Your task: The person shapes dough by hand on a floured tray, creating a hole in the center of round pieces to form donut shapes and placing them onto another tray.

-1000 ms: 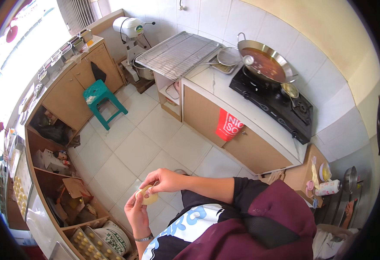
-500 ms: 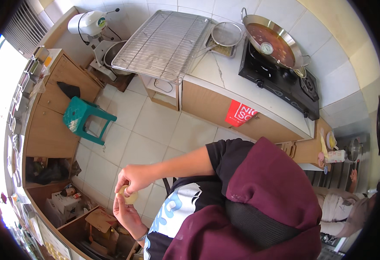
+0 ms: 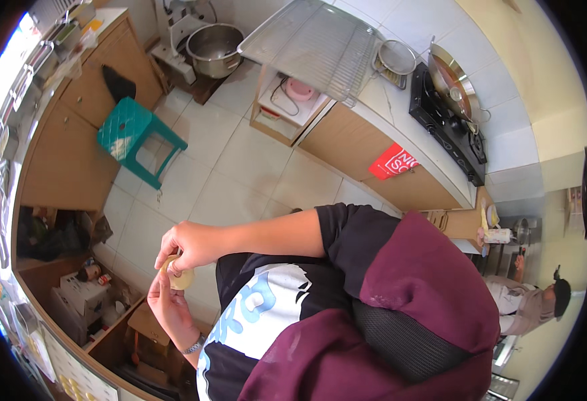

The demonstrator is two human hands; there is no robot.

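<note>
My right hand (image 3: 190,244) grips a pale round dough piece (image 3: 183,279), its thumb and fingers pinched around the middle. Just below, my left hand (image 3: 168,304) holds the same piece at its edge with fingertips and thumb, a metal watch on that wrist. The piece is in the air at the left of my body, over the tiled floor (image 3: 237,184). How far the fingers reach into its centre is partly hidden.
Green stool (image 3: 126,127) by wooden cabinets (image 3: 63,157); mixer bowl (image 3: 210,50); wire rack (image 3: 307,47) on the counter; black stove (image 3: 440,144) with wok (image 3: 467,87). Another person (image 3: 527,304) is at the right. Left counter edge holds metal containers (image 3: 59,37).
The view has swung, bringing the left cabinets and lower shelves round. My hands, still gripping the dough, have shifted left and upward in the picture.
</note>
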